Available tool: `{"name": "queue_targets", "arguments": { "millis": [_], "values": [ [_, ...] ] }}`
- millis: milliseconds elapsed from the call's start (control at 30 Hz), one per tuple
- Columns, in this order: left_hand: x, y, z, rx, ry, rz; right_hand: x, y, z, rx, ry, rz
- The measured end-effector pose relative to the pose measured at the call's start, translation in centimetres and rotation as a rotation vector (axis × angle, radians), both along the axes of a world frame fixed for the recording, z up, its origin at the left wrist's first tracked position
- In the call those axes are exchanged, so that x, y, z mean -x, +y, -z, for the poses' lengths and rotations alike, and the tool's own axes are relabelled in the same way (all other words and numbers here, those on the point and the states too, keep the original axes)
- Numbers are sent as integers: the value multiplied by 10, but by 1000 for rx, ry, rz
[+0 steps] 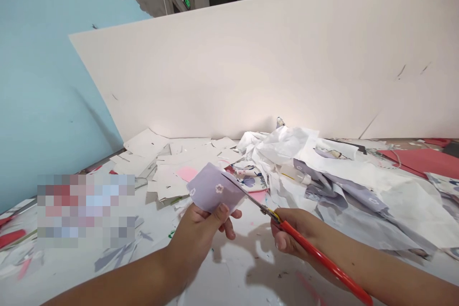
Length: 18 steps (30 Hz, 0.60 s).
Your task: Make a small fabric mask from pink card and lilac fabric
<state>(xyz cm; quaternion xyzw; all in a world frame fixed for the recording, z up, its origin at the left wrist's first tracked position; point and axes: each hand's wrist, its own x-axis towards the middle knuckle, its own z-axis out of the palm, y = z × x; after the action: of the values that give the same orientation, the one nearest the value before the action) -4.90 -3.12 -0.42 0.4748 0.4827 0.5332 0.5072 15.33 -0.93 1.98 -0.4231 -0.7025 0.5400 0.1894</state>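
Observation:
Between thumb and fingers, my left hand point(206, 229) pinches a small lavender piece of paper or cloth point(210, 186) printed with white flowers. Its upper right edge meets the blades of a pair of scissors point(317, 253) with long red handles. My right hand point(297, 232) is wrapped around the scissors near the pivot, where a bit of yellow shows. The handles stretch back under my right forearm toward the bottom edge. Both hands are raised above a white tabletop point(229, 277) and cast shadows on it.
White card pieces point(190, 162) lie stacked behind my left hand. Crumpled white and lavender sheets point(344, 191) heap up at the right, with red sheets point(416, 160) beyond. A pale upright board point(268, 67) closes off the back. Scraps litter the left, where one patch is blurred out.

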Motion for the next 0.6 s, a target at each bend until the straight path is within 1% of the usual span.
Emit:
{"name": "queue_targets", "arguments": {
  "millis": [33, 200, 300, 467, 533, 600],
  "values": [
    [0, 0, 0, 5, -26, 1, 0, -1, -3, 22, 7, -30],
    [1, 1, -2, 48, -215, 41, -3, -6, -17, 37, -99, -28],
    [1, 2, -4, 91, -278, 50, -3, -12, -20, 127, -160, -16],
    [2, 1, -10, 104, -266, 110, 4, -23, -21, 210, -162, 44],
    [2, 1, -12, 113, -232, 130, 6, -26, -22, 227, -188, 40],
    [3, 2, -14, 128, -193, 118, 6, -26, -23, 243, -192, 22]
  ]
}}
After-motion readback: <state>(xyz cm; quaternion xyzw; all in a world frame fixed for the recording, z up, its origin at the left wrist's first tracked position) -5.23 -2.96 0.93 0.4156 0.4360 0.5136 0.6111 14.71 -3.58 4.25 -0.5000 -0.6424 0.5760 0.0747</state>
